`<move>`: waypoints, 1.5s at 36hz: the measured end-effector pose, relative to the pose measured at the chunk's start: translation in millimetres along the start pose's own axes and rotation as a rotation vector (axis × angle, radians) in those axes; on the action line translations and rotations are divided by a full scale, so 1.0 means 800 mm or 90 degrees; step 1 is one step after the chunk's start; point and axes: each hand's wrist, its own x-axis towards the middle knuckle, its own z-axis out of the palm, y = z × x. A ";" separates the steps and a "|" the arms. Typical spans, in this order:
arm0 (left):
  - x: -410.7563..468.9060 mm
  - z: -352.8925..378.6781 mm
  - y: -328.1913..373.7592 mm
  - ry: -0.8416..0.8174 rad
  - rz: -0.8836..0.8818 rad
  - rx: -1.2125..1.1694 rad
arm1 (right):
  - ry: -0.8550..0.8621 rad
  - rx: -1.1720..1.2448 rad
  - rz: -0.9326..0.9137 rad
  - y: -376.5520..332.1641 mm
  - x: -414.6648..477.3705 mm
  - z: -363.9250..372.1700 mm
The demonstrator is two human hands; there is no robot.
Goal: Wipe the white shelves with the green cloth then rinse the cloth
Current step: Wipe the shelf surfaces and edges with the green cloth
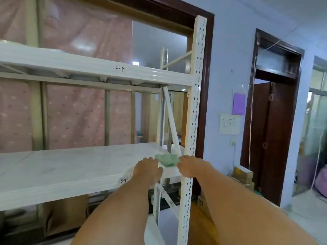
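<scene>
A white metal rack holds two white shelves, the upper shelf marked "2-4" and the lower shelf marked "3-4". A crumpled green cloth lies on the right end of the lower shelf, beside the diagonal brace. My left hand rests on the shelf's front edge, fingers just touching the cloth's left side. My right hand is in front of the perforated front upright, its curled fingers closed on the cloth's right edge.
Pink dotted fabric hangs behind the rack. A dark wood door frame stands right of the upright. Cardboard boxes sit on the floor by the blue wall. An open dark door leads onward at the right.
</scene>
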 end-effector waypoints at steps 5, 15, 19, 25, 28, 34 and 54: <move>0.052 0.016 0.019 0.006 0.022 -0.028 | -0.005 0.020 -0.021 0.026 0.051 0.013; 0.094 0.074 0.052 0.092 0.045 -0.107 | 0.031 0.144 -0.104 0.050 0.118 0.017; 0.089 0.097 0.047 0.173 0.091 -0.108 | 0.011 0.175 -0.144 0.042 0.139 0.022; 0.082 0.111 0.038 0.251 0.141 -0.085 | -0.029 0.170 -0.179 0.031 0.167 0.044; 0.079 0.112 0.035 0.278 0.136 -0.092 | -0.045 0.161 -0.200 0.031 0.176 0.057; 0.066 0.120 0.037 0.307 0.131 -0.071 | -0.056 0.115 -0.246 0.034 0.186 0.071; 0.052 0.114 0.041 0.288 0.038 0.039 | -0.107 0.009 -0.269 0.013 0.237 0.083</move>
